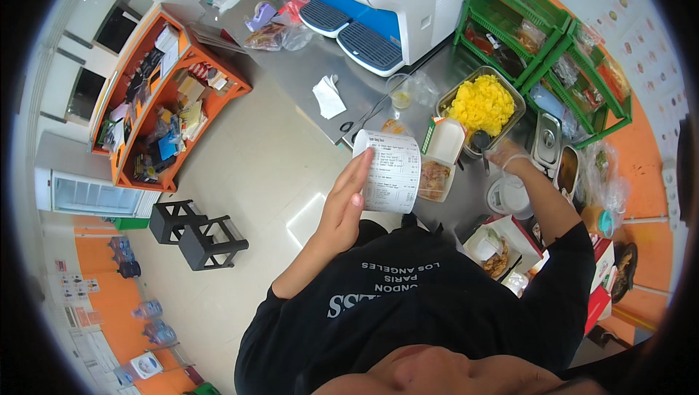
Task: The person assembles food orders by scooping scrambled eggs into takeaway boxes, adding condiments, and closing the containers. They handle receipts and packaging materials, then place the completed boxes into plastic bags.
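Left hand [348,202] raised over the floor at the counter's edge — fingers wrapped round the lower left edge of a printed paper receipt [390,171], gripping it upright, its top curled over.

Just right of the receipt, touching or nearly so: an open takeaway box [439,166] with reddish-brown food in the base, white lid tipped up behind.

Right hand [504,155] out past the box, closed on the handle of a dark scoop [480,141], whose bowl sits at the near rim of a metal tray [518,115] heaped with yellow rice [480,104].

Beyond the left grip, on the steel counter [306,67]: scissors [357,122], a crumpled white napkin [328,96] — well apart from the hand. Green wire racks [561,31] stand behind the right hand.
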Motion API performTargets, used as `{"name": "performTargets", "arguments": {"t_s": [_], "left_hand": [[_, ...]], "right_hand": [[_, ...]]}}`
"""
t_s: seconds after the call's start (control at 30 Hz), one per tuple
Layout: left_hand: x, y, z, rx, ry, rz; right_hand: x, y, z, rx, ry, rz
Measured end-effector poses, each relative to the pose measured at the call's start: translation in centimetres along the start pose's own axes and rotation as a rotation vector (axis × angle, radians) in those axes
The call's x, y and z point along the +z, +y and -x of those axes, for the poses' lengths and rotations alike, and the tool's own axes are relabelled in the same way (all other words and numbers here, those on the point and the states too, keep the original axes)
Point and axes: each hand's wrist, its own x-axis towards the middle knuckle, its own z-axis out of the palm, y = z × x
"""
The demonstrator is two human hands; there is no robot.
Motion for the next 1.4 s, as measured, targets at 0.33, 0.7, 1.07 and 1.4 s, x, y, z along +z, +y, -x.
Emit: {"name": "performTargets", "arguments": {"t_s": [0.33,0.7,1.07,1.4], "left_hand": [[-2.7,-7.3,-7.4,-0.101,-0.077,-0.014],[-3.9,-11.2,-11.9,-0.12,-0.165,-0.037],[-4.7,-11.5,-11.1,-0.177,-0.085,-0.096],[-5.4,-11.1,-9.9,-0.209,-0.013,-0.099]], "right_hand": [[3.7,-0.5,-1.9,0.158,0.085,-0.308],[2.0,-2.6,-3.4,-0.177,0.464,0.173],[1.2,-3.3,-1.9,-0.199,0.063,0.312],[-3.4,-3.2,-0.3,-0.251,-0.068,0.344]]}}
